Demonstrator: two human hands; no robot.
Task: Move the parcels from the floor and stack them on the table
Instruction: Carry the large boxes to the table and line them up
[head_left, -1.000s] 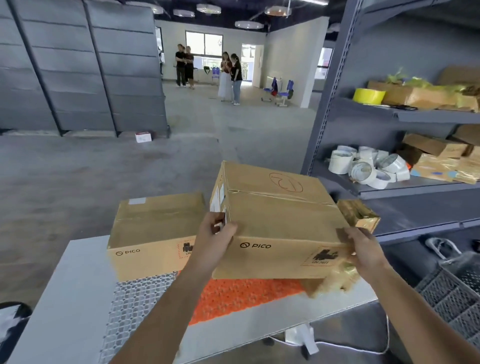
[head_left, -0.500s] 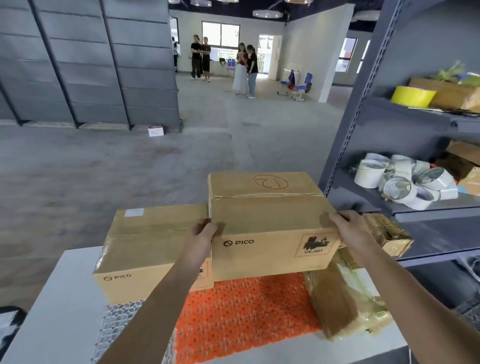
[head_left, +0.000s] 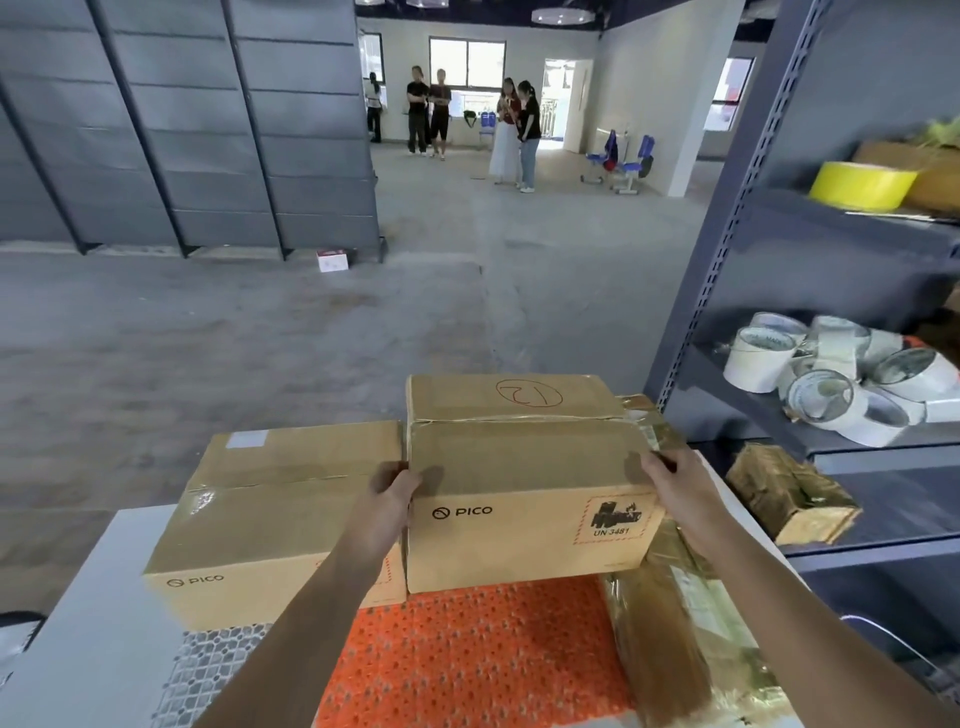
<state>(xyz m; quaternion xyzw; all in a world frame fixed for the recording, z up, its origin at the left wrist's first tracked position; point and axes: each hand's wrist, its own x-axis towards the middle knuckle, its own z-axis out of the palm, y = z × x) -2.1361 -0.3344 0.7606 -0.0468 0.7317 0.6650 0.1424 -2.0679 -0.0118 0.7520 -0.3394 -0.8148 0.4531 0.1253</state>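
A brown PICO carton (head_left: 524, 483) with a red circled number on its lid sits on the table's orange mat (head_left: 467, 654). My left hand (head_left: 392, 493) grips its left edge and my right hand (head_left: 670, 483) grips its right edge. A second PICO carton (head_left: 270, 519) stands right beside it on the left, touching it. A tape-wrapped brown parcel (head_left: 680, 639) lies on the table to the right, partly under my right forearm. The white table (head_left: 98, 639) shows at the lower left.
A grey metal shelf rack (head_left: 737, 218) stands at the right with tape rolls (head_left: 831, 379), a yellow roll (head_left: 862, 184) and a taped parcel (head_left: 789, 493). Several people (head_left: 467, 119) stand far off. A small white box (head_left: 332, 258) lies on the concrete floor by grey partitions.
The carton in my hands has come down and levelled, settling on the orange mat beside the left carton. My view has moved closer to the table.
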